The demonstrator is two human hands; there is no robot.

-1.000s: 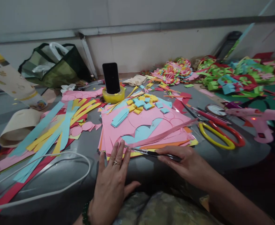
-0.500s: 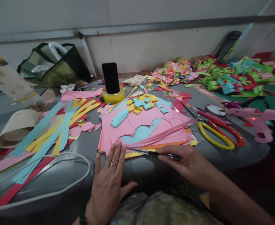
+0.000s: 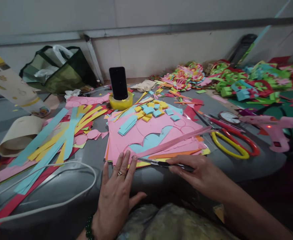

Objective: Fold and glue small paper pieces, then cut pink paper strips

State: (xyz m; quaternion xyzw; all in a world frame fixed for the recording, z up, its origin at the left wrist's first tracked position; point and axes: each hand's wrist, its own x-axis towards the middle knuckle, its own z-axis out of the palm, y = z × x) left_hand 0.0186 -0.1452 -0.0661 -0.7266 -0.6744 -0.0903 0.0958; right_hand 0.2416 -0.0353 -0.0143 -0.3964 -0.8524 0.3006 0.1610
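Note:
My left hand (image 3: 118, 186) lies flat, its fingertips pressing the near left edge of a stack of coloured paper topped by a pink sheet (image 3: 121, 140). In my right hand (image 3: 198, 173) is a black craft knife (image 3: 165, 163), held in a pinch. Its thin blade reaches left along the near edge of the stack, the tip close to my left index finger. A narrow pink strip (image 3: 176, 141) slants across the stack. Through a cut-out in the pink sheet shows blue paper (image 3: 151, 141). Small folded blue and yellow pieces (image 3: 150, 111) sit on its far part.
Right of the stack lie scissors (image 3: 230, 146) with yellow and red handles and a pink glue gun (image 3: 271, 128) with a lit red light. A phone (image 3: 118, 83) stands in a yellow tape roll (image 3: 122, 102). Paper strips (image 3: 46, 146) and a white cable (image 3: 92, 183) spread left.
My left index finger has shifted slightly to the right. The knife and my right hand have barely moved.

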